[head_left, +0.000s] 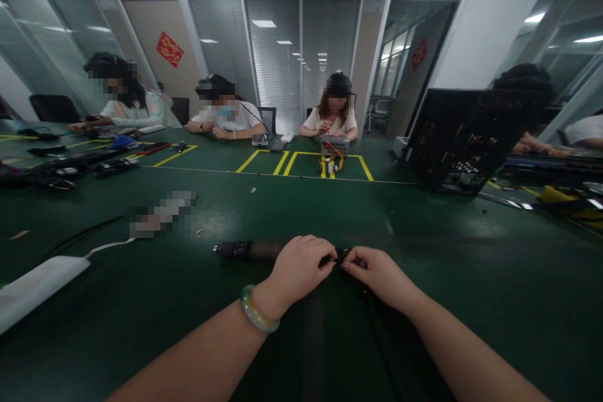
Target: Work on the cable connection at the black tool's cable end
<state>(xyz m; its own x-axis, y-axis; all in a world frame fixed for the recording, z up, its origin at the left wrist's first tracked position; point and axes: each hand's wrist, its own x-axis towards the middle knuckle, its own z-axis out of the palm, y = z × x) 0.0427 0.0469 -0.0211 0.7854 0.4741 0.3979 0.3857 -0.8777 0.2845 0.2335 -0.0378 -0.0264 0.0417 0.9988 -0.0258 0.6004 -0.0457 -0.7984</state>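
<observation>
A dark, cylindrical electric screwdriver (257,252) lies on the green table, its metal tip pointing left. My left hand (301,267), with a jade-like bangle at the wrist, is closed over its rear end and hides that part. Facing it, my right hand (374,270) pinches a small black piece at the tool's tail, which looks like the end of a cable. The fingertips of both hands almost meet there. From below my right hand a black cable (377,320) runs toward me. The exact shape of the pinched piece is too small and dark to make out.
A white power strip (42,286) with a cord lies at left. At right stands a black computer case (464,138). Cables and dark parts (61,163) lie at far left. Several people sit across the table, one behind a power supply (335,144) with coloured wires. Yellow tape (366,168) marks the tabletop.
</observation>
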